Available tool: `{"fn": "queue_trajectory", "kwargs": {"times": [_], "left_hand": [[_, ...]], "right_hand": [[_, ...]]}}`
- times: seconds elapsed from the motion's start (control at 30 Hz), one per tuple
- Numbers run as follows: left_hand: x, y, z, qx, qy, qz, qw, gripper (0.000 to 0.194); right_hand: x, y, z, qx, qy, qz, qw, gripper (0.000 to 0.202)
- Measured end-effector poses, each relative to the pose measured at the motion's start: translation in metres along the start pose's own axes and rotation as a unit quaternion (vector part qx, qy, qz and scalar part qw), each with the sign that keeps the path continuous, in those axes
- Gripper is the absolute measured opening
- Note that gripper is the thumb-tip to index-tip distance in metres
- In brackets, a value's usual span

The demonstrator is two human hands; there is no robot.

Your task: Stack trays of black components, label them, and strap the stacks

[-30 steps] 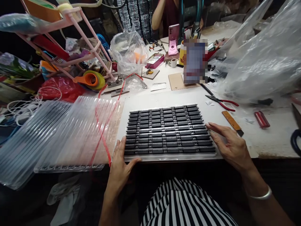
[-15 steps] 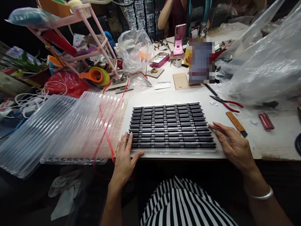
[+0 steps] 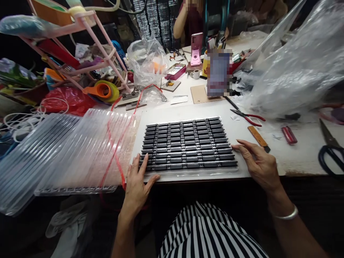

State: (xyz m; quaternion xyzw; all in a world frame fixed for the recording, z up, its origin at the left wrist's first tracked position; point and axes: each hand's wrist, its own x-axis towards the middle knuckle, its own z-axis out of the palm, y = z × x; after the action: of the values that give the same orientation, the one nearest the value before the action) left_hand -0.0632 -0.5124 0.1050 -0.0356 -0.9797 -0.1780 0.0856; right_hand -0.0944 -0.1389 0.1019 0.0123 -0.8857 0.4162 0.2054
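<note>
A clear plastic tray (image 3: 193,173) filled with rows of black strip-like parts (image 3: 188,147) lies on a white board (image 3: 158,114) at the table's front edge. My left hand (image 3: 136,182) rests at the tray's front left corner, its fingers spread and holding nothing. At the tray's right edge is my right hand (image 3: 259,163), palm turned inward. Its fingers are apart, the fingertips close to the ends of the black strips, and nothing is in its grasp.
Stacked clear trays (image 3: 88,150) lie on the left with red string (image 3: 119,145) across them. On the right are pliers (image 3: 245,114), an orange-brown bar (image 3: 256,136), a red object (image 3: 289,135) and scissors (image 3: 331,152). Another person's arm (image 3: 180,23) shows behind.
The view has turned a little to the right, and scissors now show at the right edge. The thumb and fingers of my right hand have shifted slightly at the tray's edge.
</note>
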Motion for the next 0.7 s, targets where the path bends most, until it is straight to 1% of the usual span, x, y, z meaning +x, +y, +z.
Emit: {"fn": "queue_trajectory", "kwargs": {"times": [0.13,0.23,0.37,0.43,0.57,0.7], "left_hand": [[0.002,-0.003,0.003,-0.014,0.015,0.002,1.000,0.070],[0.003,-0.003,0.004,-0.018,0.015,-0.002,1.000,0.071],[0.004,0.000,0.002,-0.029,0.019,-0.010,0.999,0.072],[0.004,0.005,0.000,-0.049,0.030,-0.037,0.998,0.077],[0.003,0.014,-0.005,-0.096,0.054,-0.118,0.987,0.092],[0.004,0.018,-0.006,-0.112,0.068,-0.144,0.981,0.093]], "right_hand": [[0.002,-0.003,-0.001,0.016,0.002,0.002,1.000,0.030],[0.003,-0.004,-0.002,0.015,0.003,-0.004,1.000,0.029],[0.003,-0.003,-0.003,0.003,0.001,-0.020,1.000,0.028],[0.003,-0.003,-0.003,0.000,0.001,-0.026,1.000,0.028],[0.003,-0.003,-0.003,-0.002,0.001,-0.034,0.999,0.028],[0.002,-0.002,-0.004,0.003,-0.002,-0.027,1.000,0.028]]}}
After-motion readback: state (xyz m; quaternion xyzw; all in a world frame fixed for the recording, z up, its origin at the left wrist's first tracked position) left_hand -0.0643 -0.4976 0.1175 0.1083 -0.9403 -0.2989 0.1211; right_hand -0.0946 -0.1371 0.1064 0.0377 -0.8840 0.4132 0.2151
